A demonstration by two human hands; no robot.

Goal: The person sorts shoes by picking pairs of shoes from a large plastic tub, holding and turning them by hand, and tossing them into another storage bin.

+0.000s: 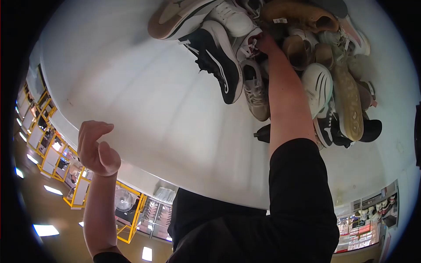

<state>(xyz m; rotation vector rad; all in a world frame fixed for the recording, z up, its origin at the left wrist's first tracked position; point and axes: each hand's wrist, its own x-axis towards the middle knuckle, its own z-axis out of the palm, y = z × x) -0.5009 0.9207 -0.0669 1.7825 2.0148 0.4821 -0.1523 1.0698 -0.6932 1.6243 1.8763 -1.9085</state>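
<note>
My right hand (266,44) reaches into a heap of shoes and touches or lies right beside a white shoe with a dark red lining (251,44). Its fingers are mostly lost in shadow among the shoes. Close by lie a black sneaker with a white sole (217,61), a grey-beige lace-up sneaker (255,92) and a white sneaker (232,18). A brown shoe (298,15) with a small white label is just beyond the hand. My left hand (97,149) is raised at the left, away from the shoes, with loosely curled fingers, thumb apart and nothing in it.
The shoes rest on a smooth white surface (153,118) with a curved-looking near edge. More shoes lie right of my arm, including a white shoe with black stripes (317,87) and an upturned tan sole (348,103). Yellow-framed racks (81,188) stand beyond the left edge.
</note>
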